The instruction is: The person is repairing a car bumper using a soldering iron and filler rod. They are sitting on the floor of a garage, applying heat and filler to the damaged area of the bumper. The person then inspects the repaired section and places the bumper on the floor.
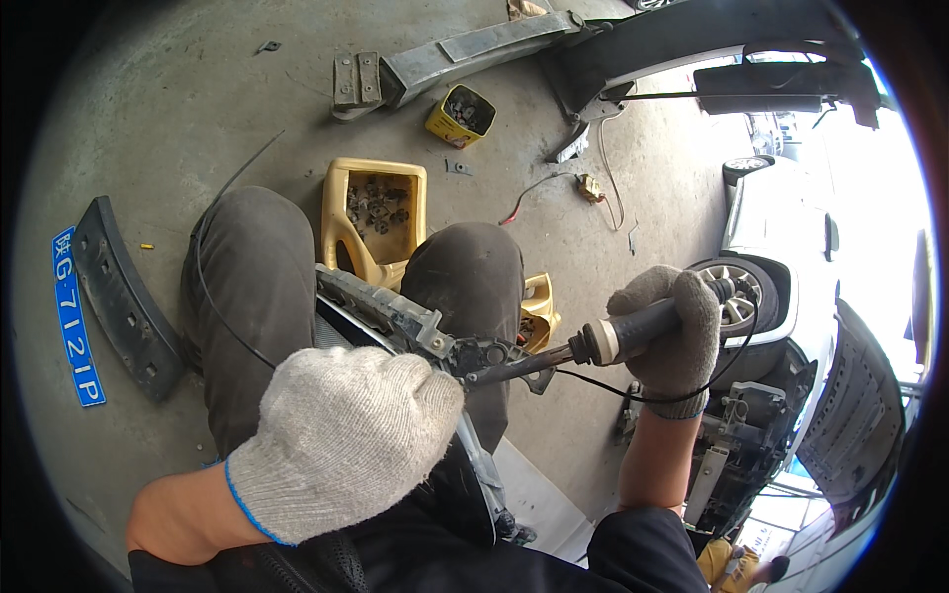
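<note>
The right hand (687, 356) is clamping a black cylindrical tool (641, 330), its long axis slanting toward the left hand (356, 440) (fingers curled, hold hidden).

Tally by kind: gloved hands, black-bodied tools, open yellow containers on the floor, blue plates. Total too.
Gloved hands: 2 (left hand, right hand)
Black-bodied tool: 1
Open yellow containers: 3 (tub, cut jug, part-hidden one)
Blue plate: 1
Total: 7
</note>
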Action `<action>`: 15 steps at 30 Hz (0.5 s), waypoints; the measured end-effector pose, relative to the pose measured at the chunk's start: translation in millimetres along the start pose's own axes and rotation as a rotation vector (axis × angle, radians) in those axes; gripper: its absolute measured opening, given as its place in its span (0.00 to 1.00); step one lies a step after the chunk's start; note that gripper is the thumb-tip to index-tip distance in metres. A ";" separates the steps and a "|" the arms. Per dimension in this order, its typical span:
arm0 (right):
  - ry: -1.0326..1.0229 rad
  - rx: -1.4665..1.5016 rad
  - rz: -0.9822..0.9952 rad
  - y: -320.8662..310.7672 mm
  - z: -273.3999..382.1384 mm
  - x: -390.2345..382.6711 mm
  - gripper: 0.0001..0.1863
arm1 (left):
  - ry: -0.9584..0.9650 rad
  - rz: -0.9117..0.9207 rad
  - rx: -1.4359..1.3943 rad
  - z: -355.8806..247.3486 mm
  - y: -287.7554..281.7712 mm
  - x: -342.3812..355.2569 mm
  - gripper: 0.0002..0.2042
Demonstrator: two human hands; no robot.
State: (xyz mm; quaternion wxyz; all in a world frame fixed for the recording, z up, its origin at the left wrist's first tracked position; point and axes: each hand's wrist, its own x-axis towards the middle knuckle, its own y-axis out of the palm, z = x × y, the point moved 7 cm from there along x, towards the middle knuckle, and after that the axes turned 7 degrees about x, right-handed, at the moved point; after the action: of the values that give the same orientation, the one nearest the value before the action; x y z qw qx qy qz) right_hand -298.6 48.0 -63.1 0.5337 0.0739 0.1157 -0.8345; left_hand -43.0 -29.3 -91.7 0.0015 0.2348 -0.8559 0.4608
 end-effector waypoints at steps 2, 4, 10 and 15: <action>0.000 -0.001 -0.006 -0.4 -0.5 -0.3 0.13 | 0.000 -0.001 -0.003 0.0 0.0 0.2 0.11; -0.015 -0.010 0.000 1.3 -1.1 0.8 0.12 | -0.008 0.000 -0.005 0.4 0.3 -0.2 0.10; -0.025 -0.085 0.005 1.1 1.4 0.1 0.11 | -0.007 -0.013 0.002 0.0 0.1 -0.9 0.10; -0.024 -0.007 0.013 2.3 1.0 -0.3 0.19 | -0.011 -0.010 0.004 -0.3 0.6 -0.1 0.10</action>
State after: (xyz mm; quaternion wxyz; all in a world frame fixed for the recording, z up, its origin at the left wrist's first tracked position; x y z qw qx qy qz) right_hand -296.4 47.1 -62.3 0.5409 0.0629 0.1117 -0.8313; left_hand -43.2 -28.8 -92.0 -0.0012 0.2414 -0.8538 0.4612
